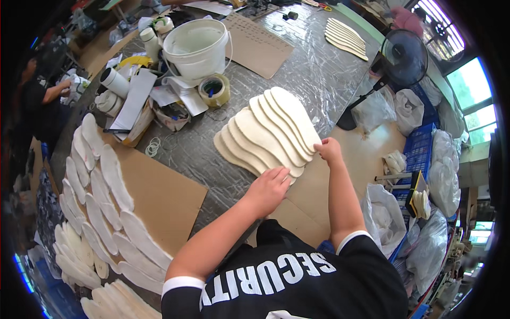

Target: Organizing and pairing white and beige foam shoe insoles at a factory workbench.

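Observation:
A fanned row of cream, fleecy insoles (264,133) lies overlapping on the plastic-covered table in front of me. My left hand (269,190) rests on the near ends of the insoles, fingers stretched out over them and the palm down. At the right side of the fan, my right hand (329,150) pinches the near end of the rightmost insole (292,114) between thumb and fingers. What lies under my left fingertips is hidden.
White insoles (101,199) spread over a cardboard sheet (159,186) at left. A white bucket (194,53), tape roll (214,90) and papers stand behind. Another insole fan (346,40) lies far right, near a black fan (405,57). Blue crates (419,143) line the right; a person (45,95) works far left.

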The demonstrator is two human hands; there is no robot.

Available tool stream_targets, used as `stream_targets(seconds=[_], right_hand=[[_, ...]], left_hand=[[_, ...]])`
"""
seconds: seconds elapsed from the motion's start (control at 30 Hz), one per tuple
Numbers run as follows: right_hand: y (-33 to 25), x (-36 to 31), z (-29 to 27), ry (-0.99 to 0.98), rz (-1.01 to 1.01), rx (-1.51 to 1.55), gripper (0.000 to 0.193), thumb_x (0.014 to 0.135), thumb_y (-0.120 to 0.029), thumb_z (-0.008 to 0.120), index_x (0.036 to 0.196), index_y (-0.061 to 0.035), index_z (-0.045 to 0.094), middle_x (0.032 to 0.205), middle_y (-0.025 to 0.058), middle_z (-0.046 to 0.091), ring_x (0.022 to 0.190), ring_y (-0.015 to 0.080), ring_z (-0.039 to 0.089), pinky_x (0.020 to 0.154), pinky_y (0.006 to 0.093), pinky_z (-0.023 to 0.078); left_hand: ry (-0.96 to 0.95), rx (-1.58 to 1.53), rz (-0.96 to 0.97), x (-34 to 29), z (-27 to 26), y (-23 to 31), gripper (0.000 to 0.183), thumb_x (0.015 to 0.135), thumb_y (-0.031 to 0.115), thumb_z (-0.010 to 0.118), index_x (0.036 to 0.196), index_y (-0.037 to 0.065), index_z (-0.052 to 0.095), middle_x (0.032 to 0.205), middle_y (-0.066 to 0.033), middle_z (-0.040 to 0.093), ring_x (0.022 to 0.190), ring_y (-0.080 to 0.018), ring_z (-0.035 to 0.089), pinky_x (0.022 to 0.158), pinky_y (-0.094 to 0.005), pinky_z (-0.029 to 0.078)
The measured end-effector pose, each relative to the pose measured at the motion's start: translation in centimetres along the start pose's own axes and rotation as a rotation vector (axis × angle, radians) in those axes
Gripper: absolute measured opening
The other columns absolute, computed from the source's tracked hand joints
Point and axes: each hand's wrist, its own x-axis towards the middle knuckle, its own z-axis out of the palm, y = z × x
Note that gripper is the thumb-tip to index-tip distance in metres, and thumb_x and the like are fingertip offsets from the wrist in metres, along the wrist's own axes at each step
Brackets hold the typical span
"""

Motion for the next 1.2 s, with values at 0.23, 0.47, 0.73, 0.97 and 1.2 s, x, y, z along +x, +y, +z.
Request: stream_targets(seconds=[0.23, 0.47, 0.73, 0.97, 1.2], right_hand=[[-1.3, 0.5, -3.1, -0.316, 0.279, 0.441, 0.015, 0.080, -0.012, 0.071, 0.083, -0.0080, 0.057, 0.070, 0.0025, 0.060, 0.054, 0.0120, 0.055, 0.045, 0.0262, 0.040], [-8.5, 2.6, -8.5, -0.900, 0.100, 1.913, 0.016, 0.096, -0.014, 0.055, 0.103, -0.0001, 0.055, 0.085, 0.0066, 0.059, 0.068, 0.0089, 0.053, 0.064, 0.0258, 0.044], [-11.8, -10.5, -2.2, -0.592, -0.422, 1.195, 0.036, 0.087, 0.004, 0.058, 0.121, -0.0014, 0.048, 0.115, 0.0126, 0.059, 0.095, 0.0191, 0.062, 0.080, 0.0331, 0.053], [-7.4, -15.4, 3.7, -1.371, -0.376, 0.747, 0.107, 0.059, -0.039, 0.091, 0.143, -0.0037, 0.035, 0.139, 0.0112, 0.049, 0.128, 0.0267, 0.047, 0.108, 0.0436, 0.036], [-6.9, -20.7, 10.9, -1.298, 0.274, 1.062, 0.034, 0.101, -0.030, 0.048, 0.126, -0.0074, 0.049, 0.107, 0.0054, 0.064, 0.091, 0.0184, 0.065, 0.077, 0.0359, 0.055]], left_hand=[[-0.337, 0.206, -0.063, 10.3, 4.3, -2.6, 0.070, 0.087, 0.047, 0.060, 0.135, -0.002, 0.047, 0.144, -0.0145, 0.042, 0.141, -0.0268, 0.031, 0.114, -0.0422, 0.026], [-0.057, -0.192, -0.271, 10.8, 4.4, -3.7, 0.037, 0.084, 0.030, 0.067, 0.100, -0.002, 0.065, 0.099, -0.0116, 0.060, 0.108, -0.0276, 0.054, 0.096, -0.0396, 0.041], [0.588, -1.751, -0.455, 7.7, -4.0, -2.5, 0.039, 0.099, 0.034, 0.055, 0.104, -0.003, 0.064, 0.088, -0.0051, 0.063, 0.077, -0.0125, 0.058, 0.071, -0.0283, 0.052], [0.426, -0.806, -0.545, -11.5, -6.7, 1.0, 0.013, 0.094, 0.009, 0.056, 0.091, -0.001, 0.064, 0.087, -0.0087, 0.064, 0.081, -0.0195, 0.061, 0.074, -0.0304, 0.048], [0.271, -0.431, -1.107, -28.8, -4.9, 6.8, 0.014, 0.090, 0.009, 0.056, 0.094, -0.001, 0.065, 0.085, -0.0181, 0.063, 0.079, -0.0351, 0.061, 0.072, -0.0385, 0.049]])
